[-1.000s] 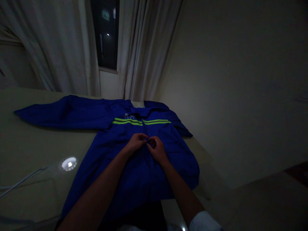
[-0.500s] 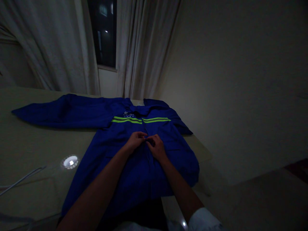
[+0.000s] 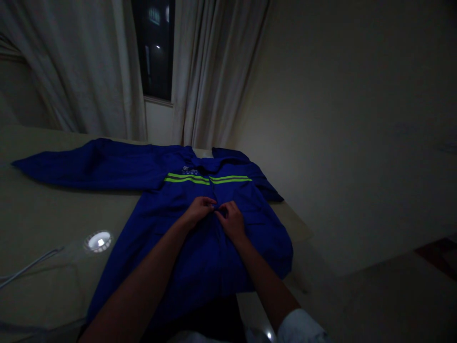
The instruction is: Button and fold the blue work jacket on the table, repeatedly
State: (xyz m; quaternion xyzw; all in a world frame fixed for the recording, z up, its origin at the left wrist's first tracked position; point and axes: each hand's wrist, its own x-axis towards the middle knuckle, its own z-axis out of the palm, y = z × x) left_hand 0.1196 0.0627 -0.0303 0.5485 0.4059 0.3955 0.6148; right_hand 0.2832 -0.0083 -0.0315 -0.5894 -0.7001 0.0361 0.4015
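Note:
A blue work jacket [image 3: 185, 257] with yellow-green stripes across the chest lies front side up, collar away from me. Its sleeve on the left stretches out flat; the one on the right bends down beside the body. My left hand [image 3: 200, 209] pinches the jacket's front edge at the middle, below the stripes. Close against it, my right hand [image 3: 232, 220] is also closed on the front edge, thumb and fingers together. The fingertips of both hands nearly meet. Whatever small part lies between them, such as a fastener, is too dark to make out.
The jacket rests on a pale table [image 3: 43, 209] with a shiny top. A white cable [image 3: 32, 264] and a bright round reflection are at the left. Curtains [image 3: 210, 71] and a dark window [image 3: 157, 52] stand behind, and a wall [image 3: 339, 119] rises on the right.
Both hands stay at the same spot on the jacket front, with only slight finger movement. The whole view has shifted a little.

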